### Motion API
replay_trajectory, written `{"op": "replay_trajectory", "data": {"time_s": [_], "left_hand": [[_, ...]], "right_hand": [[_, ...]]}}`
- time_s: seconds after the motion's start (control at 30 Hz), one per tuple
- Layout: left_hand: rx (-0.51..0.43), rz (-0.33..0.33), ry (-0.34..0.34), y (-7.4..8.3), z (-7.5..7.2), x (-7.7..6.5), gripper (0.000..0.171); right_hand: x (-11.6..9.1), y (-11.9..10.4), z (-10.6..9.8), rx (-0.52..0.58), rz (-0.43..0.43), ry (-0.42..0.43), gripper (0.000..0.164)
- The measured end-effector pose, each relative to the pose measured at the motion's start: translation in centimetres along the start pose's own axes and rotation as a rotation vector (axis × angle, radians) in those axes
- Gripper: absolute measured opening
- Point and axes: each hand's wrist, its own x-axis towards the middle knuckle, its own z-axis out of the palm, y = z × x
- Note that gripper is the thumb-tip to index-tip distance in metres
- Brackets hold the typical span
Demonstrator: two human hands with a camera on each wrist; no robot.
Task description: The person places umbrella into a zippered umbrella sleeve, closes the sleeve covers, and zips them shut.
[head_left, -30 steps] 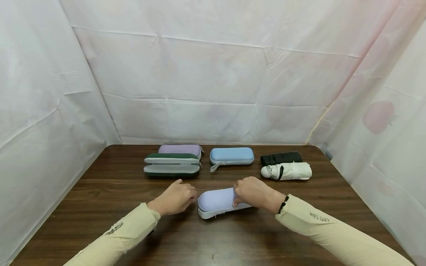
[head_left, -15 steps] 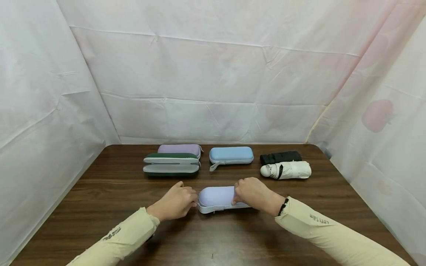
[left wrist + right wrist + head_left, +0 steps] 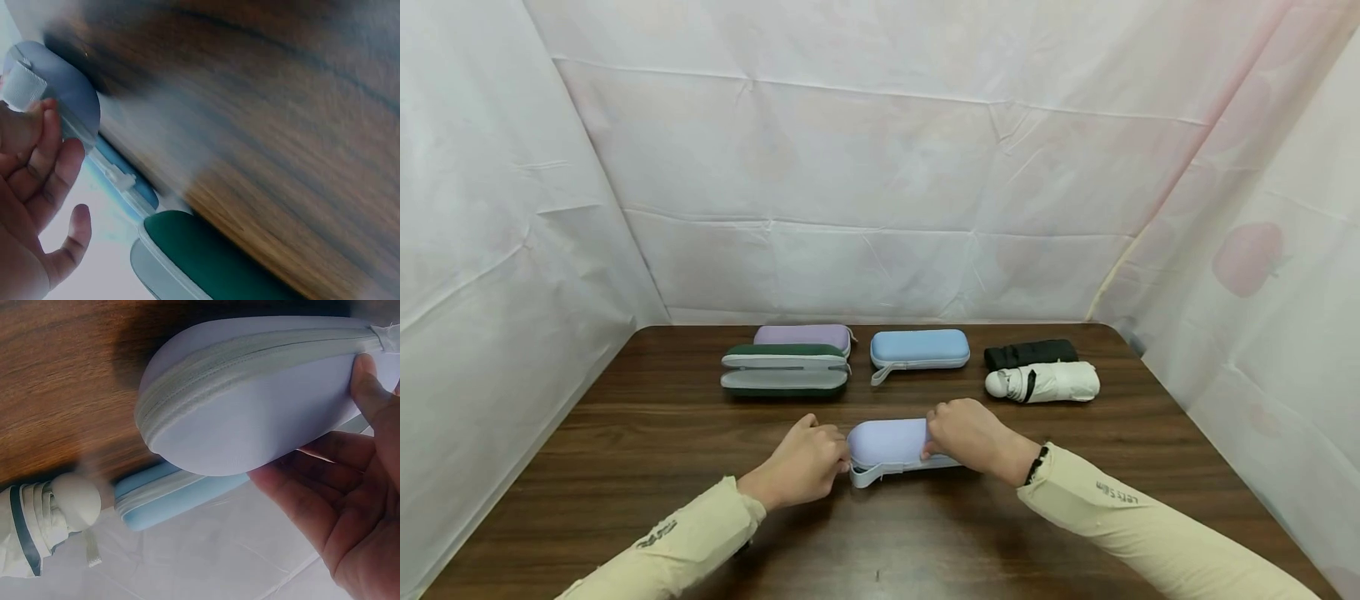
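Observation:
On the near middle of the table lies a lavender hard zip case with a grey zip band and a grey strap loop at its left end. My right hand grips the case's right part, thumb on the near side and fingers on the far side, as the right wrist view also shows. At the left end, my left hand pinches the zip by the strap between thumb and fingertips. The zip pull itself is hidden by those fingers. A dark gap shows along the zip near that end.
Behind the case lie a gaping green zip case, a purple case and a blue case. A black folded umbrella and a white folded umbrella lie at the right. White sheets hang around the table.
The case has turned slightly, its left end now a little farther back. My left hand has moved slightly right, against that end. My right hand keeps its grip.

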Motion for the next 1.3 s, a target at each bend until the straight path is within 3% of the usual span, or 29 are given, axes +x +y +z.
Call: {"op": "replay_trajectory", "data": {"time_s": [0.23,0.5,0.77,0.9,1.0,1.17,1.3], "left_hand": [[0.007,-0.071,-0.011,1.9,0.0,0.3,0.025],[0.03,-0.135,0.03,4.0,0.3,1.2,0.031],[0.055,-0.151,0.029,3.7,-0.2,1.3,0.027],[-0.077,-0.179,0.06,2.3,-0.2,1.1,0.022],[-0.236,-0.2,0.049,1.1,-0.1,0.9,0.035],[-0.481,-0.272,-0.099,-0.3,0.0,1.0,0.057],[-0.527,-0.302,-0.187,-0.6,0.0,1.4,0.065]], "right_hand": [[0.0,0.0,0.1,-0.001,0.002,-0.002,0.041],[-0.1,-0.2,0.3,0.002,0.006,-0.015,0.041],[-0.5,0.3,0.4,0.033,0.018,-0.043,0.043],[-1.7,1.4,0.7,0.115,-0.012,-0.079,0.042],[-3.2,2.6,1.2,0.194,-0.03,-0.114,0.055],[-5.4,4.5,1.9,0.377,0.041,-0.202,0.075],[-6.1,5.0,2.2,0.499,0.083,-0.201,0.077]]}}
